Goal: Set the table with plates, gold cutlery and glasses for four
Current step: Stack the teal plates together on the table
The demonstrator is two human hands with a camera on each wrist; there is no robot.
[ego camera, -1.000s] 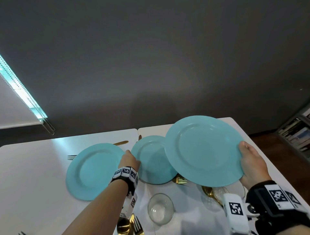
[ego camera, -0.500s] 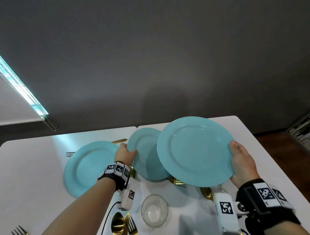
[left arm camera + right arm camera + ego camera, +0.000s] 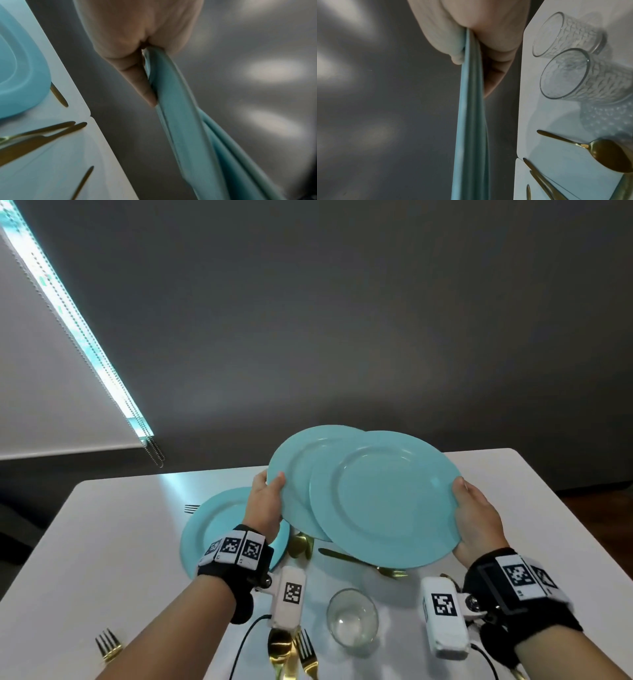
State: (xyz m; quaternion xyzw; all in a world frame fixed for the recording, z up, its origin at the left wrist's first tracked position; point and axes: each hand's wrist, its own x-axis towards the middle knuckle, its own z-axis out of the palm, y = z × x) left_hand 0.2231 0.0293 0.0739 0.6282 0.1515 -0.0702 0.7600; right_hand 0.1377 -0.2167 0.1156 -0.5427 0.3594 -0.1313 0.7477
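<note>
Both hands hold light blue plates up above the white table (image 3: pixel 102 542). My left hand (image 3: pixel 272 484) pinches the left rim of the rear plate (image 3: pixel 298 470), thumb on its face. My right hand (image 3: pixel 462 491) grips the right rim of the front plate (image 3: pixel 387 498), which overlaps the rear one. The left wrist view shows my left hand (image 3: pixel 145 67) clamped on the plate edge (image 3: pixel 175 115); the right wrist view shows my right hand (image 3: pixel 471 54) on its plate edge (image 3: pixel 471 121). A third plate (image 3: pixel 219 518) lies on the table under my left wrist.
A clear glass (image 3: pixel 352 616) stands near the table's front. Two more glasses (image 3: pixel 570 70) stand at the right. Gold cutlery lies scattered: a spoon (image 3: pixel 299 544) and knife (image 3: pixel 342 556) below the raised plates, a fork (image 3: pixel 108 645) at front left, more pieces (image 3: pixel 291 652) at the front edge.
My left hand has lifted the middle plate off the table and raised it behind the right hand's plate. The right hand's plate moved up and slightly left. The cutlery beneath now shows.
</note>
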